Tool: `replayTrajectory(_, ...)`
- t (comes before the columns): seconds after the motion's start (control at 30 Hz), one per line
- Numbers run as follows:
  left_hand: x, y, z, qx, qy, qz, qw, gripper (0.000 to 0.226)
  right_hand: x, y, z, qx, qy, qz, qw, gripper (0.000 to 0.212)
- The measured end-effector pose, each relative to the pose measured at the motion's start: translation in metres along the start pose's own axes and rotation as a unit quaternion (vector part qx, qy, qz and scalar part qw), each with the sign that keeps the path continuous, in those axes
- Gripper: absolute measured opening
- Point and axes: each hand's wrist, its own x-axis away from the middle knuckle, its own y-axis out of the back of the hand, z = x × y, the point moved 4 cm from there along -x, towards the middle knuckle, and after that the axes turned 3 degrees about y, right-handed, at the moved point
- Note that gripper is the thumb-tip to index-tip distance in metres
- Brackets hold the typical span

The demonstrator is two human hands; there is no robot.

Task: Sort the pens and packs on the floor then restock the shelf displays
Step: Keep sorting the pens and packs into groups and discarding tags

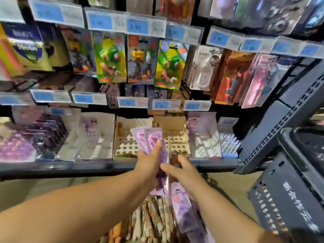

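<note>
Purple packs [154,137]: fanned, held upright before the cardboard display box [125,146], above the floor pile [154,218]. Left hand [150,160] clamped round their middle; right hand [182,171] pinching the near end. Advised: square the edges first, then seat them in the matching purple tray [201,137] to the right.

Two blue price tags [100,23] reading 3.90, Chinese characters on black crate [277,172]

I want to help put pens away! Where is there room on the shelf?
The left hole tray, beside the silver box, and right hole tray, beside the white pen box, look mostly bare behind the purple packs. The hanging packs and floor pile are crowded.
</note>
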Motion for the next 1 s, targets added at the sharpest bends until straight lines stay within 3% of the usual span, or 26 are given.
replayTrajectory(0.13, -0.01, 0.014, 0.003, -0.047, 0.003, -0.013, 0.999, 0.083, -0.009, 0.001, -0.014, -0.062, -0.039, 0.007, 0.997, 0.059)
replayTrajectory(0.2, -0.016, 0.024, 0.007, -0.056, 0.004, -0.028, 0.998, 0.085, -0.013, 0.005, -0.018, -0.068, -0.036, -0.004, 0.997, 0.02)
replayTrajectory(0.23, -0.017, 0.028, 0.009, -0.069, 0.005, -0.037, 0.997, 0.088, -0.015, 0.007, -0.021, -0.075, -0.036, 0.0, 0.997, 0.011)
replayTrajectory(0.43, -0.02, 0.046, 0.013, -0.136, 0.0, -0.067, 0.988, 0.067, -0.031, 0.011, -0.06, -0.144, -0.108, -0.028, 0.983, 0.011)
replayTrajectory(0.6, -0.04, 0.071, 0.024, -0.151, -0.005, -0.104, 0.983, 0.074, -0.031, 0.04, -0.124, -0.159, -0.194, -0.082, 0.965, 0.015)
replayTrajectory(0.7, -0.047, 0.079, 0.035, -0.152, 0.013, -0.092, 0.984, 0.085, -0.022, 0.078, -0.185, -0.106, -0.226, -0.139, 0.958, 0.018)
replayTrajectory(0.83, -0.038, 0.074, 0.042, -0.169, 0.032, -0.051, 0.984, 0.045, -0.003, 0.114, -0.255, -0.055, -0.276, -0.154, 0.947, 0.017)
replayTrajectory(1.0, -0.04, 0.062, 0.05, -0.181, 0.037, -0.022, 0.983, 0.051, 0.004, 0.12, -0.251, 0.015, -0.323, -0.172, 0.93, 0.014)
